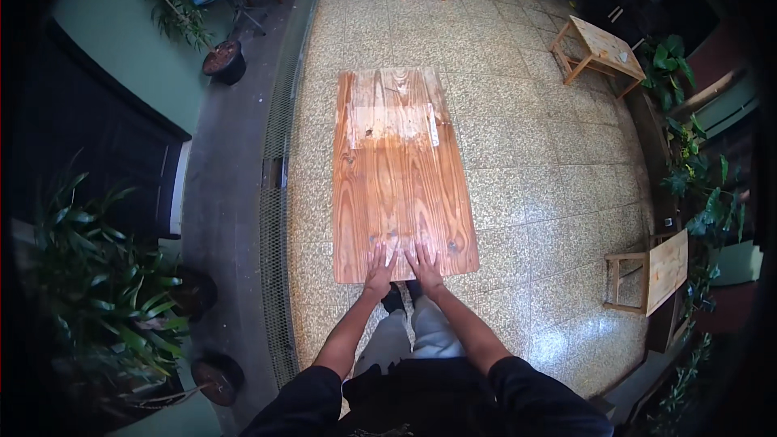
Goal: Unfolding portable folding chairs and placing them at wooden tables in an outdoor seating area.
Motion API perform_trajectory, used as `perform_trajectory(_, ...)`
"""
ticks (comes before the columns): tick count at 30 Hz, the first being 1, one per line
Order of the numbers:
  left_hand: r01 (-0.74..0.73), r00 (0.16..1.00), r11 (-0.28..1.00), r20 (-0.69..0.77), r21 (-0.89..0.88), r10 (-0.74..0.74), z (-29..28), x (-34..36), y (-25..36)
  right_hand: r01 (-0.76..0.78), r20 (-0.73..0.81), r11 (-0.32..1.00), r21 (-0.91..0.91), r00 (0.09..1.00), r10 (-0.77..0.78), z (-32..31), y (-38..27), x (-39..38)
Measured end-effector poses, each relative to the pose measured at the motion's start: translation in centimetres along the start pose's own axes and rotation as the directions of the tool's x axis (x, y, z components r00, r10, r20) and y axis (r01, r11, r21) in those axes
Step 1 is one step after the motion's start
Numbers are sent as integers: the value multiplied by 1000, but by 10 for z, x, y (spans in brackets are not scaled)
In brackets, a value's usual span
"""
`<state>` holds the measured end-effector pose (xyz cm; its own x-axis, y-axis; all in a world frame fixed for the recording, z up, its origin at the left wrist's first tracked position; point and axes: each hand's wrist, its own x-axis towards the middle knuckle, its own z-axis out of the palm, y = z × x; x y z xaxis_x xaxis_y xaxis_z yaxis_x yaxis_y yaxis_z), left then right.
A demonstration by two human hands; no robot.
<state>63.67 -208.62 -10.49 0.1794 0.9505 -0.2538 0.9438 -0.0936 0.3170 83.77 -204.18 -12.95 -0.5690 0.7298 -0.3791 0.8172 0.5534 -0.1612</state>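
A long varnished wooden board (pixel 401 178) lies flat on the speckled terrazzo floor (pixel 534 154), running straight away from the person, who stands at its near short end with both shoes just behind that edge. The left hand (pixel 378 269) and the right hand (pixel 424 263) rest palm-down side by side on the near end of the board, fingers spread and flat; neither grip is closed around anything, both hands simply press on the top face. The near part of the board shows a warm, glossy grain, while a paler rectangular patch (pixel 394 124) sits toward the far end, so the surface looks uneven in finish; judging from this, the board is laid out and in position, but whatever handling it is getting is at its start, with only the near edge touched. Small wooden stools (pixel 597 50) stand well apart to the right, and potted plants (pixel 224 61) line the left side by a metal drain grate (pixel 279 194).
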Motion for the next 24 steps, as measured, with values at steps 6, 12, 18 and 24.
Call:
perform_trajectory(6, 36, 997, 999, -68, 24, -34, 72, -92, 47, 10, -88, 1000, -2, 996, -10, 53, -22, -99)
perform_trajectory(12, 50, 996, 999, -71, -6, -50, 115, -166, 97, 10, 37, 997, -82, 999, -7, 56, -31, -193)
perform_trajectory(18, 58, 992, 997, -105, -50, -63, 145, -207, 172, 37, -46, 994, -100, 998, -42, 102, 2, -267)
perform_trajectory(24, 74, 997, 994, -32, -79, -77, 170, -266, 214, 27, -47, 996, -88, 998, -31, 139, -4, -332)
